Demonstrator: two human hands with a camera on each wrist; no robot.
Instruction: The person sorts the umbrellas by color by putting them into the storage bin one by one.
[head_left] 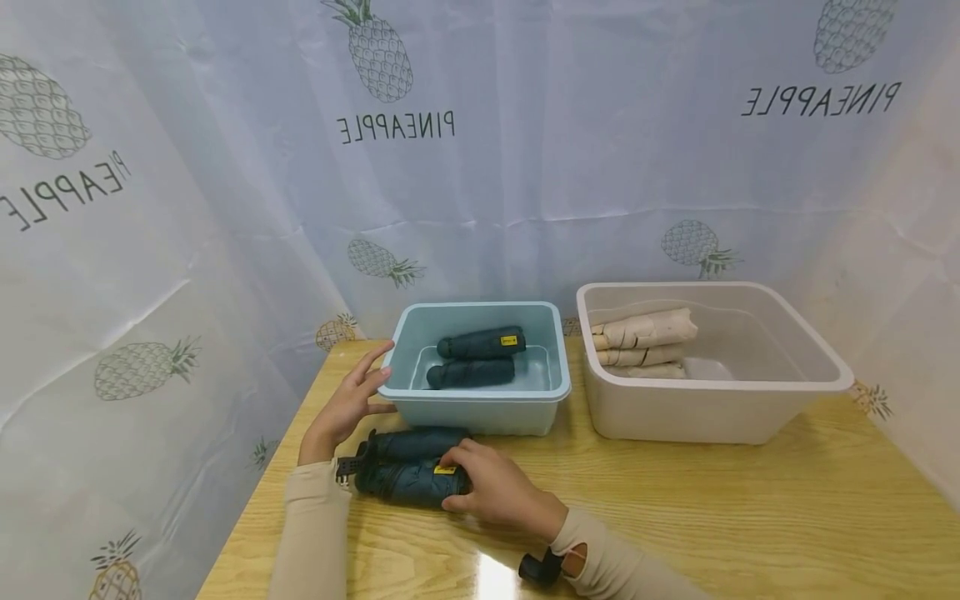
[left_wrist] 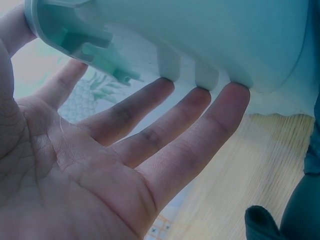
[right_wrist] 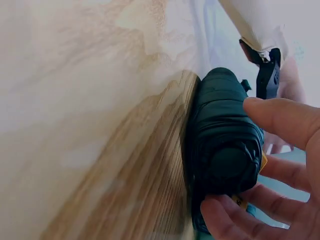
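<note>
A dark folded umbrella (head_left: 408, 483) with a yellow label lies on the table. My right hand (head_left: 498, 492) grips its right end, thumb on one side and fingers on the other, as the right wrist view shows. Just behind it lies a second dark folded umbrella (head_left: 423, 443), against the front of the light blue bin (head_left: 472, 414). With fingers stretched out, my left hand (head_left: 352, 404) touches the bin's left side; in the left wrist view its fingertips (left_wrist: 235, 95) meet the plastic wall. Two more dark umbrellas (head_left: 480, 343) lie inside the bin.
To the right stands a larger off-white bin (head_left: 690, 412), holding several beige folded umbrellas (head_left: 648, 329) at its left. Both bins stand at the back of the wooden table (head_left: 675, 500), before a pineapple-print curtain (head_left: 510, 167) that also runs along the sides.
</note>
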